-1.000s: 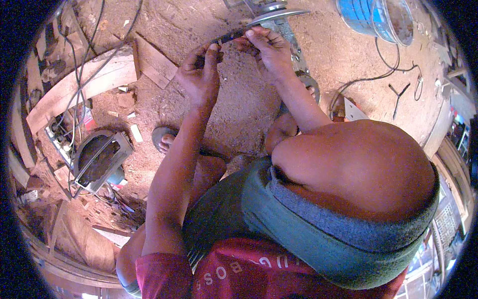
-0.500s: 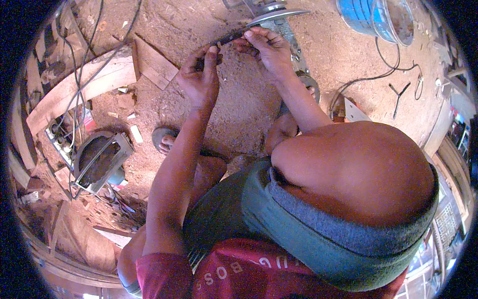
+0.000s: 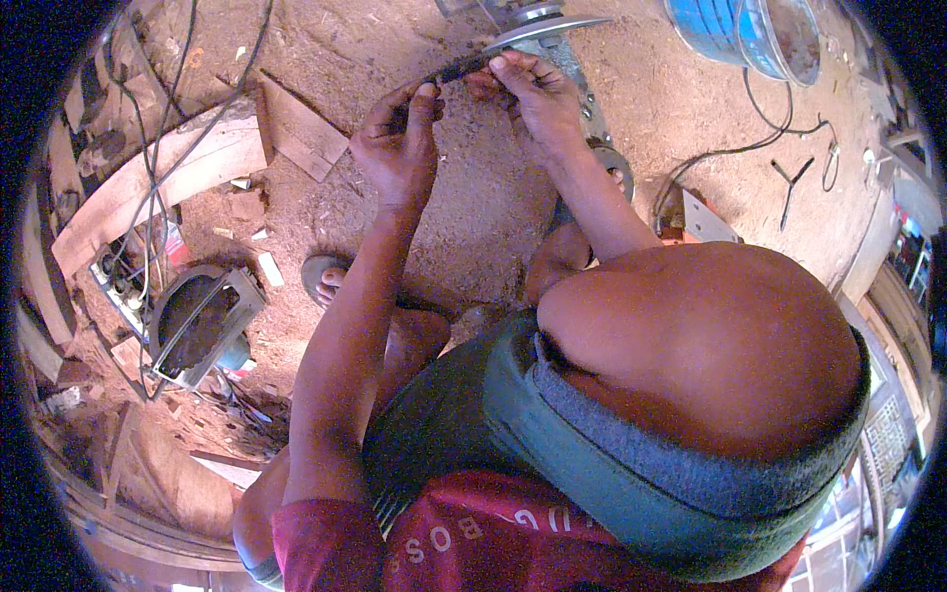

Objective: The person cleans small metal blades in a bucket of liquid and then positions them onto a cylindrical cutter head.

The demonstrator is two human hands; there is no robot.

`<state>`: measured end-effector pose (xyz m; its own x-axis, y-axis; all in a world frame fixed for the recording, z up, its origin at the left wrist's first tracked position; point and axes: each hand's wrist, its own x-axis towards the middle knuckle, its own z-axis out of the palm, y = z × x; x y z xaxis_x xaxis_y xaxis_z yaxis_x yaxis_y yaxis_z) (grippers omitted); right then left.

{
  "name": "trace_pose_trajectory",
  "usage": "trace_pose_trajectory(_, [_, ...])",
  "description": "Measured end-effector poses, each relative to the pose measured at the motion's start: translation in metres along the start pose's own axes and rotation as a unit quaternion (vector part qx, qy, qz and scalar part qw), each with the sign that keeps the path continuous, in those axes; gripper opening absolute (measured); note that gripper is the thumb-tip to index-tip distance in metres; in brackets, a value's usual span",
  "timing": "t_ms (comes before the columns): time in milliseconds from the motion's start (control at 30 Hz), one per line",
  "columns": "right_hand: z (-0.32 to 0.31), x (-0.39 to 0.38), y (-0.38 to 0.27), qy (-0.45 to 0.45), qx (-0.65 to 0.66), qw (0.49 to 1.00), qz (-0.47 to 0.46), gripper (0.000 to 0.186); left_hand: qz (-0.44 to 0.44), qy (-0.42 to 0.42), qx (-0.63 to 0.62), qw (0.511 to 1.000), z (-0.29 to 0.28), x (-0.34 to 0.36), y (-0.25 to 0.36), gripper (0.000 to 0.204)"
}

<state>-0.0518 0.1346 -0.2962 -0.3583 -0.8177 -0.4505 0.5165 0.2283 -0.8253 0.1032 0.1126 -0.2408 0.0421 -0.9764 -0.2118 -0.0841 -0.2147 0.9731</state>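
Observation:
I hold a thin dark strip [image 3: 460,69] between my two hands at the top middle, its far end close to the edge of a grinding disc [image 3: 547,28]. My left hand [image 3: 400,143] pinches one end, with its fingers curled and the thumb on top. My right hand [image 3: 538,104] grips the strip farther right, thumb pressed on it. The disc sits on a metal mount that my right arm and foot partly hide. Whether the strip touches the disc I cannot tell.
A circular saw [image 3: 225,347] lies at the left among cables [image 3: 158,148], a curved wooden board [image 3: 158,173] and scraps. A blue bucket [image 3: 700,30] stands at the upper right, above a cable and a dark Y-shaped tool [image 3: 794,185]. My sandalled feet rest on the dusty floor [image 3: 483,197].
Both hands and the strip have shifted very slightly up and to the right since half a second ago. My grip looks the same.

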Motion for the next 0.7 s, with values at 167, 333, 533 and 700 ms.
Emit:
trace_pose_trajectory(167, [0.000,0.000,-0.004,-0.002,0.014,1.000,0.011,0.009,0.010,-0.008,0.018,1.000,0.003,0.001,0.006,0.017])
trace_pose_trajectory(333, [0.002,-0.001,-0.009,0.002,0.033,0.999,0.018,0.010,-0.017,-0.008,-0.031,0.999,0.006,0.001,-0.004,0.016])
trace_pose_trajectory(533, [-0.005,0.004,-0.004,-0.003,0.027,1.000,0.013,0.011,0.007,-0.013,-0.020,1.000,0.010,0.002,-0.001,0.014])
trace_pose_trajectory(700, [-0.008,0.004,-0.004,-0.001,0.021,1.000,0.013,0.010,0.024,-0.024,0.031,0.999,0.010,0.003,0.004,0.013])
